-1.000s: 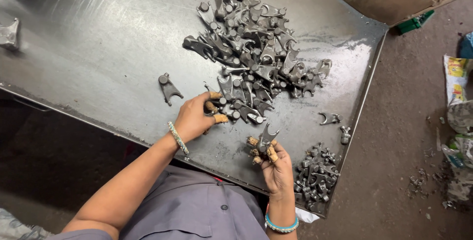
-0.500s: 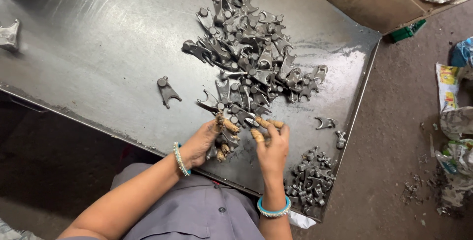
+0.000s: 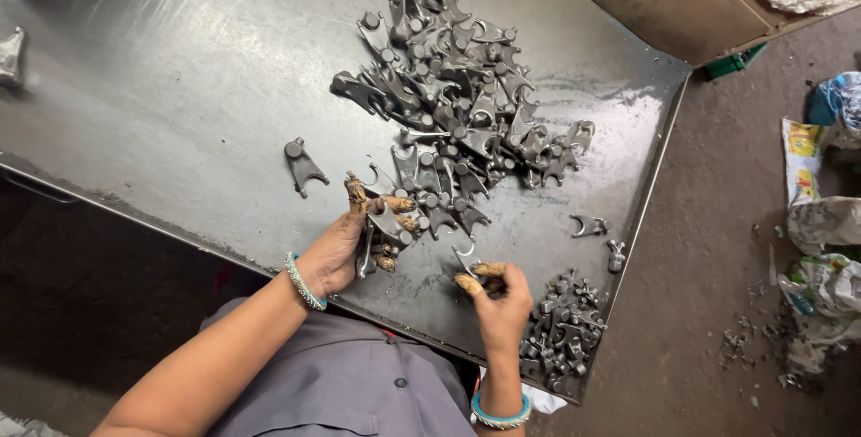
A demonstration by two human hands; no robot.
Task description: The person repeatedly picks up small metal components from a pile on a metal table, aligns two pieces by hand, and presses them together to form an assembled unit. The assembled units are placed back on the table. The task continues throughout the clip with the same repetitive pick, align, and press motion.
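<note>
Left hand (image 3: pixel 345 244) gripping a forked metal part (image 3: pixel 387 222) at big pile's (image 3: pixel 462 96) near edge. Right hand (image 3: pixel 499 302) pinching a small hooked part (image 3: pixel 466 259) above steel table (image 3: pixel 161 69), beside small pile (image 3: pixel 565 334).

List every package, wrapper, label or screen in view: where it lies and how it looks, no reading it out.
Printed wrapper: on the floor at the right edge, flat, white with yellow, red and green.
Crumpled bag: just below that wrapper, grey-white.
Blue bag: right edge, above the wrapper, bunched.
Green box-like piece: floor by the metal table, far corner.
No screens or signs.
</note>
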